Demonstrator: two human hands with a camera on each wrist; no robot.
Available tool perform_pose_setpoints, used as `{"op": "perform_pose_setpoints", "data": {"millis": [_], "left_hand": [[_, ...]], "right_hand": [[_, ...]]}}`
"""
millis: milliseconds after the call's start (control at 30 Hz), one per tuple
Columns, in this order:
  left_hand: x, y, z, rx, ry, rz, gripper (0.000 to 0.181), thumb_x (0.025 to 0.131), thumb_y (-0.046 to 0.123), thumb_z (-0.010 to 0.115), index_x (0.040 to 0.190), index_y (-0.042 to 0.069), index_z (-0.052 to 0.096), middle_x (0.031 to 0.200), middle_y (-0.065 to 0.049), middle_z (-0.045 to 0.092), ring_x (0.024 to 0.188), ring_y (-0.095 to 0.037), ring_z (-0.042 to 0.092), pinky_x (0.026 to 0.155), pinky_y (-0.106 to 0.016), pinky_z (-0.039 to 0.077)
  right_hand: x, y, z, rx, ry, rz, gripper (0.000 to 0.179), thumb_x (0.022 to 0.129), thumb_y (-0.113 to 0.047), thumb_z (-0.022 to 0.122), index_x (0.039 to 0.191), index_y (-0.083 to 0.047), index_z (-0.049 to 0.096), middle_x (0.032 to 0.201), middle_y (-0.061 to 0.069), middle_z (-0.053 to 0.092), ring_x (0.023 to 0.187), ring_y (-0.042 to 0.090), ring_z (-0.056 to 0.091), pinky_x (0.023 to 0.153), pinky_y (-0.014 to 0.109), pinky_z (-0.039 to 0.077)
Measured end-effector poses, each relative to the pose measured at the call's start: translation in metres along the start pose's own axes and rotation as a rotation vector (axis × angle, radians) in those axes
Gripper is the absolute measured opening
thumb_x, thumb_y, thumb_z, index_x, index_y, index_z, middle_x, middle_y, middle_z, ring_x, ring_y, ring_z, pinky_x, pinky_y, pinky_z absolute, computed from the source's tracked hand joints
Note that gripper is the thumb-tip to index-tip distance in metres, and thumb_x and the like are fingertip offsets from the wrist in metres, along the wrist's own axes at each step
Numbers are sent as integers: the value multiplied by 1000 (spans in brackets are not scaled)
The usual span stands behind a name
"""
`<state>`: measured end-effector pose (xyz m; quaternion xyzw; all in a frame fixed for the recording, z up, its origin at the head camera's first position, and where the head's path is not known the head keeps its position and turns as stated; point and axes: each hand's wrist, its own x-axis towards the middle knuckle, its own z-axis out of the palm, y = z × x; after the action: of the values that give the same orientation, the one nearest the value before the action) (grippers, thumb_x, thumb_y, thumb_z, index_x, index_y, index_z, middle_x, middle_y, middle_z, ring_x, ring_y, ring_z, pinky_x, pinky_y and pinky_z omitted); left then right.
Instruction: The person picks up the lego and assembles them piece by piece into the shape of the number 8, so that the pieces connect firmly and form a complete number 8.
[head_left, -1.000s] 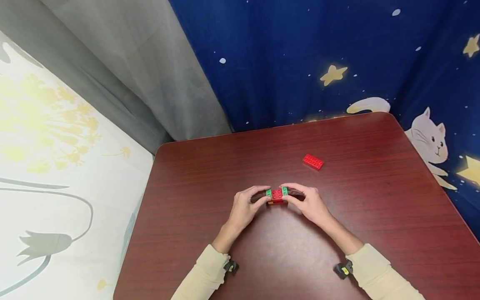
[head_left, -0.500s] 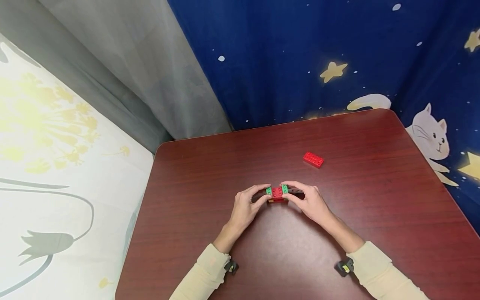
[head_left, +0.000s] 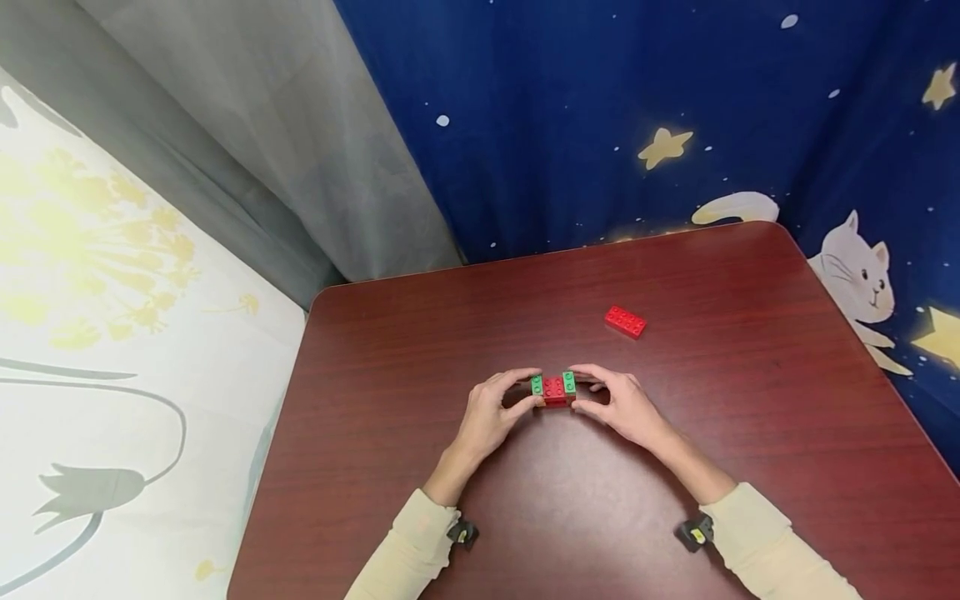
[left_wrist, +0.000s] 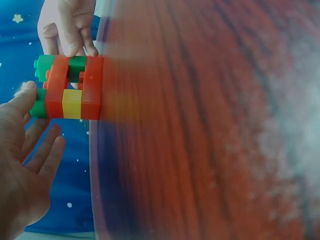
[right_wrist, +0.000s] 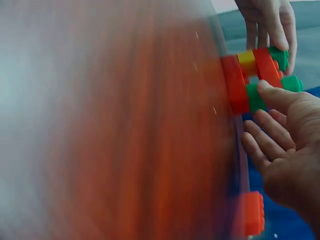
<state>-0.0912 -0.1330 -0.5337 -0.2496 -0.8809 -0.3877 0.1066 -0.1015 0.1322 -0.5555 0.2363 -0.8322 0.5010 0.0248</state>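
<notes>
Both hands hold a small stack of toy building bricks (head_left: 554, 388) at the table's middle. It has a long red brick (left_wrist: 92, 95) at the bottom, then a yellow brick (left_wrist: 72, 104) and a green brick (right_wrist: 256, 102) with a gap between. A second red brick (left_wrist: 56, 86) lies across these, with a green brick at each end on top. My left hand (head_left: 487, 412) pinches the left end, its thumb at the top green brick (left_wrist: 38, 104). My right hand (head_left: 626, 408) grips the right end, its thumb (right_wrist: 280, 97) at the lower green brick.
A loose red brick (head_left: 626, 322), studs up, lies on the dark red wooden table (head_left: 390, 350) beyond the right hand. A blue starry curtain (head_left: 562, 125) and a grey one (head_left: 285, 125) hang behind the table's far edge.
The right thumb and index finger have spread slightly and shifted from the top green brick to lower on the stack's right end. The left hand and stack stay nearly in place.
</notes>
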Motion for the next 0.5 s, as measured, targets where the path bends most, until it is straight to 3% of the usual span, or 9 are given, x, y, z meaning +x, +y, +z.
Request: {"op": "perform_pose_setpoints", "data": {"millis": [133, 267, 400, 500], "left_hand": [[-1, -1, 2, -13, -24, -12, 49, 90, 26, 88, 135, 16, 72, 123, 2, 76, 110, -18, 74, 92, -40, 60], [-1, -2, 4, -38, -35, -26, 50, 90, 25, 88, 135, 11, 71, 122, -2, 77, 108, -18, 75, 91, -42, 61], [-1, -2, 6, -63, -44, -49, 48, 90, 22, 88, 133, 10, 71, 119, -4, 78, 106, -19, 76, 89, -42, 62], [-2, -3, 7, -69, -56, -74, 45, 91, 22, 87, 132, 13, 71, 118, -5, 78, 106, -18, 76, 89, -40, 62]], "right_hand": [[3, 4, -14, 44, -11, -38, 63, 81, 4, 90, 139, 3, 65, 131, 16, 73, 107, 36, 73, 90, 47, 60], [7, 10, -32, 46, 94, -54, 62, 80, 9, 89, 138, 3, 66, 129, 17, 73, 109, 38, 73, 93, 45, 59], [12, 19, -49, -30, 245, 24, 63, 83, 2, 90, 141, -3, 66, 131, 18, 72, 110, 41, 72, 96, 50, 56], [16, 29, -59, -99, 314, 118, 67, 85, -5, 91, 145, -4, 63, 133, 24, 69, 112, 45, 69, 97, 57, 52]]}}
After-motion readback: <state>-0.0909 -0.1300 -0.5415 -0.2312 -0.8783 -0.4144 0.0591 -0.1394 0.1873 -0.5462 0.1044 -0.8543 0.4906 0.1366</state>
